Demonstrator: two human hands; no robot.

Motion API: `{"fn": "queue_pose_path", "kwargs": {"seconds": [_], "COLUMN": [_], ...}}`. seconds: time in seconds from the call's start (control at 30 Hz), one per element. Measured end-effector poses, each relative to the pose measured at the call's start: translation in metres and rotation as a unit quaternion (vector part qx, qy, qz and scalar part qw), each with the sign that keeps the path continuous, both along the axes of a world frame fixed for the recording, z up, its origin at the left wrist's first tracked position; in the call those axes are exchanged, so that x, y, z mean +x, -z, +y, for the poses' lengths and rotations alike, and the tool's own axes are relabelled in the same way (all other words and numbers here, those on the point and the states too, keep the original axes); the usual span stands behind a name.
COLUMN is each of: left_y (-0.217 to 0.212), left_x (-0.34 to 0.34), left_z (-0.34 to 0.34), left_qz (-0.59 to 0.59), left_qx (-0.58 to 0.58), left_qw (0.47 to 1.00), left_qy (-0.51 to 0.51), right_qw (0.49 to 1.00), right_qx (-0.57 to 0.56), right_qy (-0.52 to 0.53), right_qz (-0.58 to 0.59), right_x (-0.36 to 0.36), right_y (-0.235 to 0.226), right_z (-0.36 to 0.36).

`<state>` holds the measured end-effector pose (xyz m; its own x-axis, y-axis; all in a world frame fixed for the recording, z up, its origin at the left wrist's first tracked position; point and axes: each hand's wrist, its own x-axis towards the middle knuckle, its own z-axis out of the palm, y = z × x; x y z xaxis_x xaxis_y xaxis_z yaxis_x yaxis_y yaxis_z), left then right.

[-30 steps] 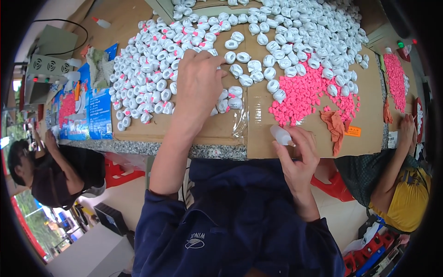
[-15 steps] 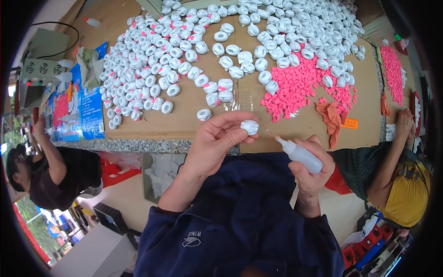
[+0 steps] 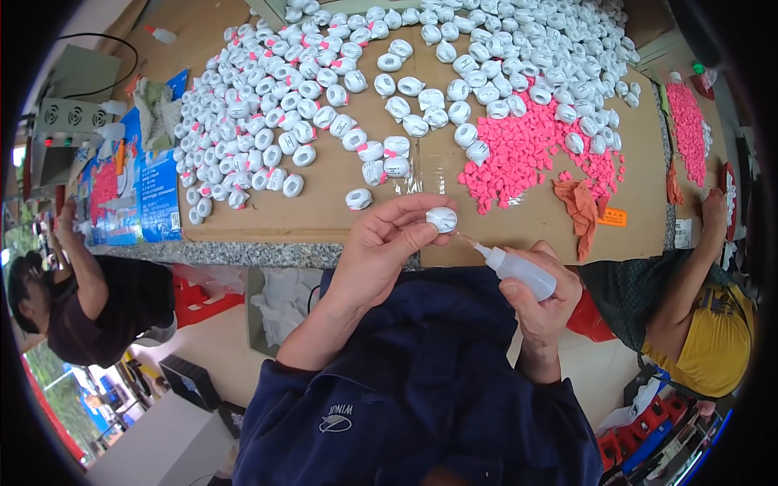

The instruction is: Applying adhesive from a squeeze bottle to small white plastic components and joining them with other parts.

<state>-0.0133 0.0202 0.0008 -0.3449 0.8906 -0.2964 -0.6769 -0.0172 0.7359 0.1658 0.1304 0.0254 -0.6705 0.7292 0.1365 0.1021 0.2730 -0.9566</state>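
Brown cardboard [image 3: 316, 217] spreads wide over the speckled workbench [image 3: 300, 257], a pink heap [image 3: 506, 158] of small bits blazing away on top. Near side of the heap, a dark blue garment [image 3: 421, 364] fills the lower view, pale lettering and an oval emblem [image 3: 335, 424] on its chest. Far right of the heap, a co-worker in yellow [image 3: 717, 344]; far left, a co-worker in a dark top [image 3: 121, 304]. Two crowds of white rounded pieces: one beyond the heap [image 3: 553, 49], one to its left [image 3: 251, 105], pink showing on many there, dark marks on plenty, too tiny to tell. Well left of the heap, a blue sheet [image 3: 158, 194] carries pale lines of print. And the hands, both on the heap's near side! Left hand [image 3: 393, 239] in a pinch, right hand [image 3: 547, 296] wrapped in a grip. Right of the heap, a crumpled orange-red cloth [image 3: 577, 212]. That right grip has a translucent squeeze bottle [image 3: 523, 274]. Beside the cloth, an orange label [image 3: 613, 217] with dark print. Smallest, a white piece [image 3: 442, 219], near side and left of the heap, between left thumb and fingers; the bottle's nozzle points right at it, contact impossible to tell.
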Motion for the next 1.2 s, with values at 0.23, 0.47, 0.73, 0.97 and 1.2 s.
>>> {"fn": "queue_pose_path", "kwargs": {"seconds": [0.23,0.47,0.73,0.97,1.2], "left_y": [-0.002,0.001,-0.001,-0.002,-0.002], "left_x": [-0.001,0.0,-0.001,0.006,0.013], "left_z": [0.001,0.0,-0.004,-0.014,-0.017], "left_qz": [-0.011,0.008,0.009,-0.014,-0.012], "left_qx": [-0.006,-0.005,-0.023,-0.032,-0.04], "left_qw": [1.0,1.0,1.0,0.999,0.999], "left_qy": [-0.018,-0.013,-0.008,-0.009,-0.009], "right_qw": [1.0,1.0,0.992,0.996,0.998], "right_qx": [-0.012,-0.026,-0.094,0.089,0.056], "right_qy": [0.01,0.01,0.063,0.032,0.016], "right_qz": [0.005,-0.014,0.052,0.0,0.036], "right_x": [0.001,-0.002,0.003,-0.017,-0.034], "right_y": [0.003,0.0,0.008,0.02,0.042], "right_z": [0.0,-0.002,0.001,0.003,-0.008]}}
